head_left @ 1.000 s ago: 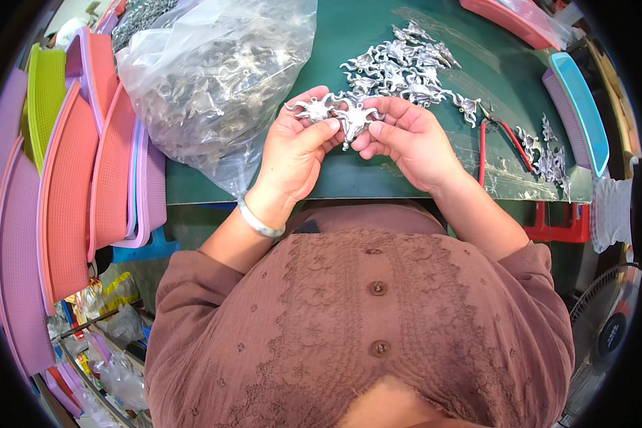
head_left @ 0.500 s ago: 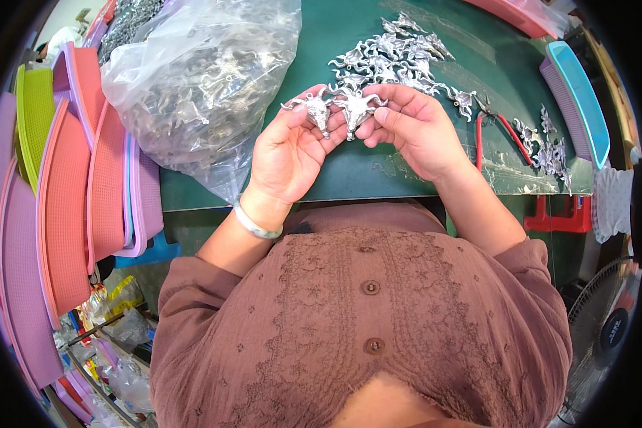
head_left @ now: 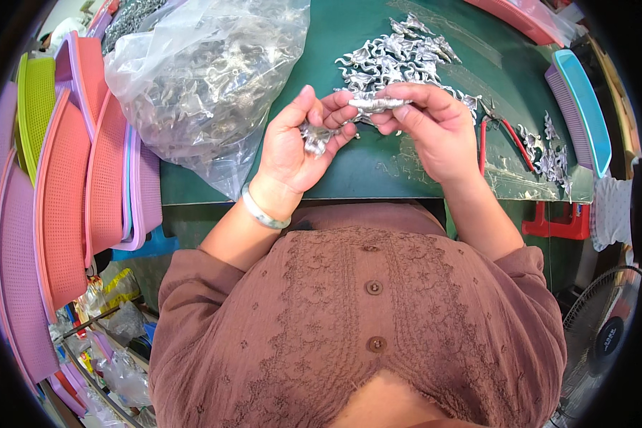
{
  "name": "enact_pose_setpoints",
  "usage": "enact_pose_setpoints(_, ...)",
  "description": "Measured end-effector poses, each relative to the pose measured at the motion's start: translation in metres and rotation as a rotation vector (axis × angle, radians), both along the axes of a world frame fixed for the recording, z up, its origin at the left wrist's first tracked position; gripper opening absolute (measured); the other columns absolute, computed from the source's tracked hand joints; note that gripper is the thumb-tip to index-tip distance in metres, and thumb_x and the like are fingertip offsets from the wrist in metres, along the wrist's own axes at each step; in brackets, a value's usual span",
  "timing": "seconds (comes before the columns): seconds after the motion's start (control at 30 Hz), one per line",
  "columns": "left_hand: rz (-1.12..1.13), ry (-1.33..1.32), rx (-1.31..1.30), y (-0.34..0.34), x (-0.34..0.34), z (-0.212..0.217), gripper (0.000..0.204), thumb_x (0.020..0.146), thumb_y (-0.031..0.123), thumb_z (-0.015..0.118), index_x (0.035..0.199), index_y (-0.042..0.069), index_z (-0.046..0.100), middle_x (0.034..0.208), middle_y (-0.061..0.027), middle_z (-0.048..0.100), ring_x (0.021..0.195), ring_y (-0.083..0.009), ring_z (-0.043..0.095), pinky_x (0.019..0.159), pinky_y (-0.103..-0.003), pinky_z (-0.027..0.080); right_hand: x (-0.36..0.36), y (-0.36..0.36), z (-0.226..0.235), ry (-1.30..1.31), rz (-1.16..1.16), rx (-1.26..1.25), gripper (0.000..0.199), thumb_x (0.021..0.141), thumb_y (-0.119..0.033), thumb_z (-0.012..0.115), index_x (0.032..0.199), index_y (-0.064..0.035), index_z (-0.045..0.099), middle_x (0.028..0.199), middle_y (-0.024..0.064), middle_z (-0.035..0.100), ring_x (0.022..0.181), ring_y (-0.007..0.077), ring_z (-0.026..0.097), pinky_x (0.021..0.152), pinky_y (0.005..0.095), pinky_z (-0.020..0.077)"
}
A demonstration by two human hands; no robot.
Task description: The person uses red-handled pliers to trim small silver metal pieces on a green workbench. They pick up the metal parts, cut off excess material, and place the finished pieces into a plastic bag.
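In my right hand, thumb and fingers pinch a silvery bull-head pendant, turned so that its edge faces me. My left hand is palm up, its fingers curled around a second silver bull-head pendant. The left fingertips reach close to the right-hand piece; whether they touch it I cannot tell. Just beyond my hands lies a pile of the same silver pendants on the green table. Red-handled pliers lie right of my right hand, with a smaller group of pendants beside them.
A large clear plastic bag full of metal pieces stands on the table at left. Stacked baskets crowd the left side. A turquoise and purple basket is at the right edge, a red stool and a fan below.
The two pendants, held side by side facing me before, are now apart. My right hand has tilted its piece edge-on, while the left one has sunk into my left palm.
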State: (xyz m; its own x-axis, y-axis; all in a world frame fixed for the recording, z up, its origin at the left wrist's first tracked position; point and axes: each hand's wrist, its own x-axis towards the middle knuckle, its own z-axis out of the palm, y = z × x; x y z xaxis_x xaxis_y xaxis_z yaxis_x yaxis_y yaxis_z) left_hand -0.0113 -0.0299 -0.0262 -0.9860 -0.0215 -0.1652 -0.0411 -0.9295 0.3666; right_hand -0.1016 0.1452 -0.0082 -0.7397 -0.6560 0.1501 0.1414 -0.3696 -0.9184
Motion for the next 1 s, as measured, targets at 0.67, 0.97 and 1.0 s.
enact_pose_setpoints(0.67, -0.142, 0.090, 0.175, 0.011, 0.004, 0.013, 0.069, 0.088, 0.050, 0.040, 0.131, -0.004, 0.032, 0.130, -0.0220, 0.039, 0.123, -0.0345, 0.036, 0.106, -0.048, 0.022, 0.005, -0.002, -0.003, 1.019, -0.312, 0.208, 0.025, 0.073, 0.010, 0.056, 0.096, -0.0022, 0.060, 0.098, 0.0121, 0.060, 0.088, 0.0257, 0.061, 0.073, 0.0294, 0.0495)
enact_pose_setpoints(0.97, -0.103, 0.077, 0.066, -0.008, 0.017, -0.003, 0.055, 0.089, 0.043, 0.043, 0.123, -0.001, 0.044, 0.113, -0.0203, 0.054, 0.093, -0.0289, 0.058, 0.086, -0.044, 0.042, -0.015, 0.016, -0.005, 1.099, -0.359, 0.667, 0.016, 0.073, -0.008, 0.062, 0.089, -0.0046, 0.062, 0.084, 0.0096, 0.058, 0.083, 0.0278, 0.056, 0.073, 0.0354, 0.0452)
enact_pose_setpoints(1.0, -0.095, 0.061, 0.050, -0.010, 0.020, -0.007, 0.054, 0.089, 0.041, 0.044, 0.122, -0.001, 0.045, 0.111, -0.0199, 0.055, 0.090, -0.0278, 0.059, 0.085, -0.043, 0.043, -0.015, 0.017, -0.003, 1.149, -0.332, 0.723, 0.016, 0.073, -0.010, 0.063, 0.089, -0.0047, 0.062, 0.083, 0.0097, 0.058, 0.082, 0.0275, 0.055, 0.072, 0.0356, 0.0449)
